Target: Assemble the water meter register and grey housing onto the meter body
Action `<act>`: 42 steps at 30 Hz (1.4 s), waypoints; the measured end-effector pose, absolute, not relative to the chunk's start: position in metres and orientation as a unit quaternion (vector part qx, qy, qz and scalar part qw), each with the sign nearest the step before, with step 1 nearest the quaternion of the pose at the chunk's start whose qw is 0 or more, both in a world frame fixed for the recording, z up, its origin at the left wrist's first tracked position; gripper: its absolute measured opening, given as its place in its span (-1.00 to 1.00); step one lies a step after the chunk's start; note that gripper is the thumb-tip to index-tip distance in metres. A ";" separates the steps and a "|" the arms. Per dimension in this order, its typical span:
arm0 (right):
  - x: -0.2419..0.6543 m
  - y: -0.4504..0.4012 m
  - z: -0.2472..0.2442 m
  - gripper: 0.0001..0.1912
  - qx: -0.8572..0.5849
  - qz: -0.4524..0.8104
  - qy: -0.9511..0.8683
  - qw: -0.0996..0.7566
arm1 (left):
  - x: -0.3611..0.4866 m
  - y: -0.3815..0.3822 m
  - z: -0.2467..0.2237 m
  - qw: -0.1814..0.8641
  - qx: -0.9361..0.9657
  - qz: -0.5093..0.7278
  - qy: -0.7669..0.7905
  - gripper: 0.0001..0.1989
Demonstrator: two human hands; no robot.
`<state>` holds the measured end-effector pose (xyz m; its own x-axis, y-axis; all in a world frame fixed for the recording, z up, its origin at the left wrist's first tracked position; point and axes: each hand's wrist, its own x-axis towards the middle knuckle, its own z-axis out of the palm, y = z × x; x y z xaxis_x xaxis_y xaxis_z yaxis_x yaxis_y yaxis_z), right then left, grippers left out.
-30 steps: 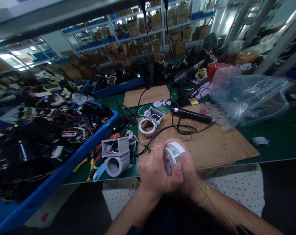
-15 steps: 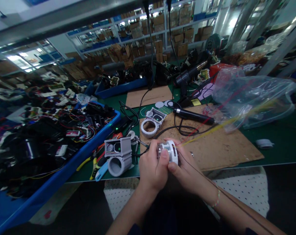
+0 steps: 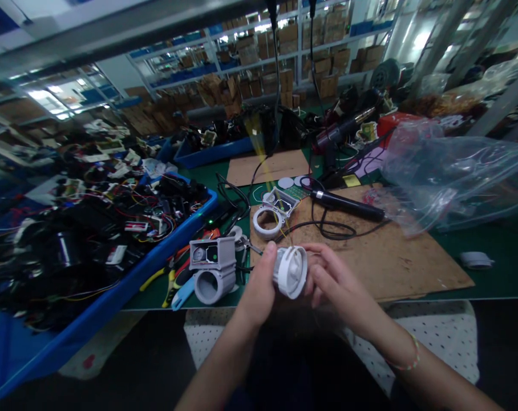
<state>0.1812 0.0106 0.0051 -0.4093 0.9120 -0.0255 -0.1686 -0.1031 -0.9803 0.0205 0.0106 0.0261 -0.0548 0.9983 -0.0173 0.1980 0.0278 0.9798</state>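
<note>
My left hand (image 3: 258, 294) is closed around a round white and clear housing (image 3: 291, 273), its thumb lying along the upper side. The housing's open, hollow face points to the right. Thin yellow wires (image 3: 270, 182), blurred by motion, rise from it towards the back. Just right of the rim is my right hand (image 3: 338, 281), fingers half curled and apart; whether a fingertip touches the rim I cannot tell. To the left stands a grey plastic casing (image 3: 211, 271) with a ring-shaped lower part. A similar grey casing (image 3: 271, 214) lies behind the housing.
A blue bin (image 3: 156, 251) heaped with wired black parts fills the left. Pliers and cutters (image 3: 173, 284) lie beside it. A brown board (image 3: 391, 257) carries a black cylindrical tool (image 3: 348, 205) with a cable. Plastic bags (image 3: 468, 177) and a grey ring (image 3: 477, 260) are at right.
The housing has turned so its open face shows. My right hand has come off it to the right. The yellow wires have swung from the right to upright.
</note>
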 end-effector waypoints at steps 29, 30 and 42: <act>0.162 0.005 0.013 -0.54 -0.409 0.461 -0.598 0.512 | 0.018 -0.013 0.019 0.211 0.581 0.502 0.605 -0.67; 0.162 0.003 0.014 -0.55 -0.414 0.450 -0.601 0.514 | 0.019 -0.013 0.018 0.204 0.577 0.508 0.606 -0.67; 0.150 -0.001 -0.005 -0.43 -0.417 0.548 -0.505 0.520 | 0.016 -0.015 0.015 0.284 0.561 0.452 0.633 -0.73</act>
